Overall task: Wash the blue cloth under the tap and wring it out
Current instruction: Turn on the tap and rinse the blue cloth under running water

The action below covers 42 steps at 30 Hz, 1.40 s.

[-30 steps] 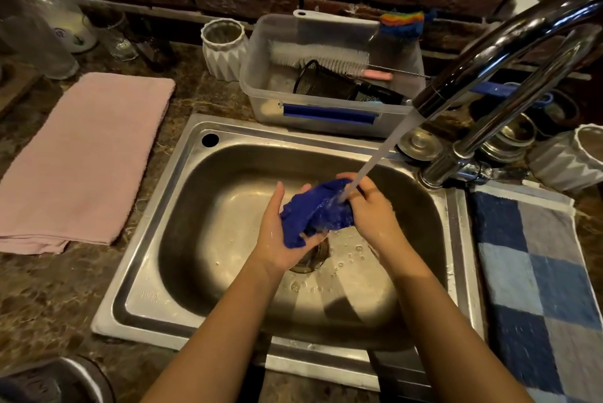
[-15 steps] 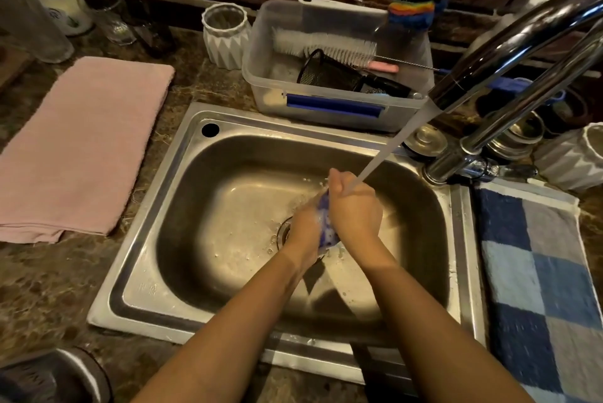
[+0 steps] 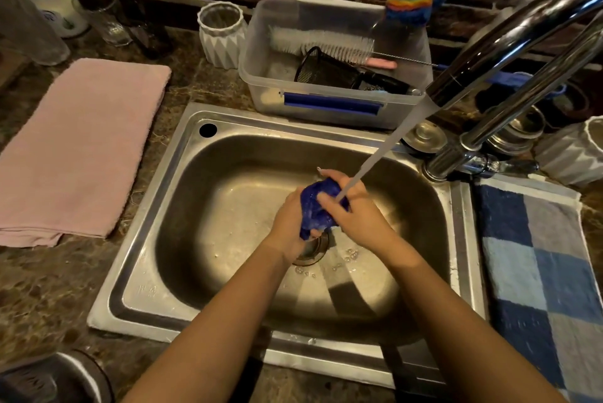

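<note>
The blue cloth (image 3: 315,208) is bunched up between both hands over the drain of the steel sink (image 3: 182,207). My left hand (image 3: 288,221) grips it from the left and below. My right hand (image 3: 354,208) holds it from the right, fingers curled over the top. Water runs in a slanting stream from the chrome tap (image 3: 509,34) and lands on the cloth and my right hand. Much of the cloth is hidden between the palms.
A clear plastic tub (image 3: 329,106) with brushes and a black mesh cup stands behind the sink. A pink towel (image 3: 78,148) lies on the left counter, a blue checked towel (image 3: 535,259) on the right. White ribbed cups (image 3: 222,34) and glasses line the brick wall.
The hands had pressed tight together, hiding the cloth; now they have parted slightly and more of the blue cloth shows between them. Water keeps running.
</note>
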Motion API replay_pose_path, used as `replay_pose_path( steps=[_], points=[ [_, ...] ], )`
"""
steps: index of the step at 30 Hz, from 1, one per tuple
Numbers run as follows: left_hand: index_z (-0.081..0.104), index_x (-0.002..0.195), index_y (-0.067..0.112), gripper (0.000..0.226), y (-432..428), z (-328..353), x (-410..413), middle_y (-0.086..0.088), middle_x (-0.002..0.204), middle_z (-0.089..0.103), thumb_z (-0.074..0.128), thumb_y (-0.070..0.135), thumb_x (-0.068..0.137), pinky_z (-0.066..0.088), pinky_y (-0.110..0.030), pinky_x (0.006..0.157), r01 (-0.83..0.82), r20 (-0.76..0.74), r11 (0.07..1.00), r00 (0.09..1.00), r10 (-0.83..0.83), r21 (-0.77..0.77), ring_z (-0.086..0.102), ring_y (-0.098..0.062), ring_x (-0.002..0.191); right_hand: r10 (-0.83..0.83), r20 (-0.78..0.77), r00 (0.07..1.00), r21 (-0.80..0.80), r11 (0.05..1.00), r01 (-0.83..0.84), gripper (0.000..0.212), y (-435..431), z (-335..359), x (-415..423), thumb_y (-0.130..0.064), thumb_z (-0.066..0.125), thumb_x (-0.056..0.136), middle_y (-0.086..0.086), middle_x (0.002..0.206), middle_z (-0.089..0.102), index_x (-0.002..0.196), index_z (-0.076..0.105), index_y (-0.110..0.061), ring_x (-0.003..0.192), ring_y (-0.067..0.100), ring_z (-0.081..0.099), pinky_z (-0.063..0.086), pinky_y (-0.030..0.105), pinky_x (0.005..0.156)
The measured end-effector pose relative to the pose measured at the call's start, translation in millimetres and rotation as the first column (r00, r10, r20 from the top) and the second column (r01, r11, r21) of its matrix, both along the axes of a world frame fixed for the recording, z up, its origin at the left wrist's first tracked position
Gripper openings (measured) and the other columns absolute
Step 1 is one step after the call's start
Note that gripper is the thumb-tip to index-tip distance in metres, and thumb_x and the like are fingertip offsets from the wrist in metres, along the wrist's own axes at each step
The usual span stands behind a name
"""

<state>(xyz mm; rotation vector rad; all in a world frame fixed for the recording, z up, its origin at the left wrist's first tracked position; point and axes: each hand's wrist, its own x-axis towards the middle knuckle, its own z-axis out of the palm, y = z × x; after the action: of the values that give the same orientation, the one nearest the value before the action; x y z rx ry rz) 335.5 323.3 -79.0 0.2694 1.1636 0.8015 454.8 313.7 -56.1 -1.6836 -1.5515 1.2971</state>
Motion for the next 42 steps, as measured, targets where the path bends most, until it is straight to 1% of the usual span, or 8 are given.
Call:
replay_pose_path(
  steps=[7, 15, 20, 26, 30, 34, 37, 42],
  points=[
    [0.068, 0.108, 0.015, 0.054, 4.2, 13.9, -11.0, -0.011, 0.099, 0.074, 0.049, 0.060, 0.085, 0.053, -0.041, 0.080, 0.238, 0.186, 0.965, 0.959, -0.215, -0.108, 0.065, -0.027, 0.097, -0.168, 0.371, 0.913, 0.201, 0.975, 0.098, 0.027, -14.7, 27.1, -14.8, -0.042, 0.040, 0.094, 0.000, 0.105, 0.056, 0.113, 0.054, -0.028, 0.087, 0.012, 0.056, 0.048, 0.023, 0.069],
    [0.062, 0.107, 0.013, 0.043, 7.0, 24.6, 14.6, -0.012, 0.098, 0.071, 0.048, 0.050, 0.091, 0.055, -0.041, 0.087, 0.193, -0.033, 0.980, 0.980, -0.194, -0.039, 0.068, -0.028, 0.096, -0.343, 0.238, 0.909, 0.080, 0.939, 0.334, 0.032, -1.0, 23.2, -4.7, -0.039, 0.029, 0.098, 0.007, 0.086, 0.062, 0.098, 0.055, -0.020, 0.081, 0.024, 0.062, 0.052, 0.041, 0.072],
    [0.058, 0.118, 0.017, 0.044, -0.5, 17.4, 13.5, -0.010, 0.109, 0.066, 0.047, 0.050, 0.091, 0.056, -0.038, 0.077, 0.081, 0.032, 0.994, 0.996, -0.079, -0.066, 0.065, -0.028, 0.098, -0.350, 0.090, 0.932, 0.057, 0.937, 0.346, 0.020, -13.4, 23.1, -5.7, -0.029, 0.030, 0.100, 0.002, 0.089, 0.057, 0.095, 0.049, -0.022, 0.075, 0.010, 0.057, 0.042, 0.012, 0.056],
    [0.066, 0.096, 0.014, 0.036, -5.0, 17.1, 10.1, -0.004, 0.079, 0.068, 0.049, 0.045, 0.091, 0.056, -0.026, 0.056, 0.065, 0.071, 0.997, 0.995, -0.063, -0.028, 0.065, -0.017, 0.076, -0.219, 0.189, 0.957, 0.183, 0.966, 0.185, 0.024, -39.9, 33.7, -32.0, -0.036, 0.042, 0.095, -0.007, 0.117, 0.058, 0.116, 0.052, -0.030, 0.102, 0.010, 0.056, 0.052, 0.025, 0.085],
    [0.062, 0.087, 0.016, 0.036, -15.7, 15.6, 21.8, -0.002, 0.069, 0.070, 0.037, 0.040, 0.098, 0.056, -0.025, 0.057, 0.064, 0.047, 0.997, 0.997, -0.063, -0.030, 0.067, -0.015, 0.068, -0.405, 0.305, 0.862, 0.194, 0.913, 0.360, 0.036, -14.4, 34.6, -39.9, -0.048, 0.035, 0.095, -0.007, 0.085, 0.055, 0.096, 0.061, -0.022, 0.080, 0.009, 0.055, 0.040, 0.021, 0.066],
    [0.062, 0.092, 0.013, 0.031, -16.4, 19.8, 22.2, -0.001, 0.063, 0.070, 0.040, 0.035, 0.098, 0.057, -0.025, 0.052, 0.005, -0.006, 1.000, 1.000, -0.005, -0.030, 0.068, -0.015, 0.060, -0.496, 0.274, 0.824, 0.012, 0.859, 0.512, 0.045, 9.3, 20.1, -36.9, -0.047, 0.034, 0.095, -0.001, 0.077, 0.058, 0.087, 0.063, -0.014, 0.069, 0.012, 0.056, 0.047, 0.025, 0.062],
    [0.056, 0.088, 0.018, 0.029, -13.9, 15.5, 23.0, -0.004, 0.080, 0.065, 0.033, 0.031, 0.101, 0.055, -0.027, 0.073, 0.100, -0.314, 0.993, 0.946, -0.076, 0.061, 0.064, -0.021, 0.081, -0.435, 0.322, 0.841, -0.086, 0.871, 0.483, 0.044, 23.8, 4.2, -30.9, -0.041, 0.034, 0.097, 0.007, 0.087, 0.059, 0.096, 0.063, -0.008, 0.083, 0.023, 0.059, 0.048, 0.032, 0.071],
    [0.057, 0.103, 0.020, 0.034, -18.2, 8.4, 13.2, -0.005, 0.099, 0.065, 0.029, 0.039, 0.100, 0.053, -0.030, 0.082, 0.191, -0.492, 0.974, 0.864, -0.110, 0.119, 0.063, -0.020, 0.092, -0.503, 0.014, 0.864, -0.363, 0.803, 0.473, 0.030, 33.0, -13.0, -24.6, -0.036, 0.044, 0.094, 0.005, 0.080, 0.054, 0.079, 0.053, -0.013, 0.085, 0.022, 0.054, 0.050, 0.033, 0.075]
  ],
)
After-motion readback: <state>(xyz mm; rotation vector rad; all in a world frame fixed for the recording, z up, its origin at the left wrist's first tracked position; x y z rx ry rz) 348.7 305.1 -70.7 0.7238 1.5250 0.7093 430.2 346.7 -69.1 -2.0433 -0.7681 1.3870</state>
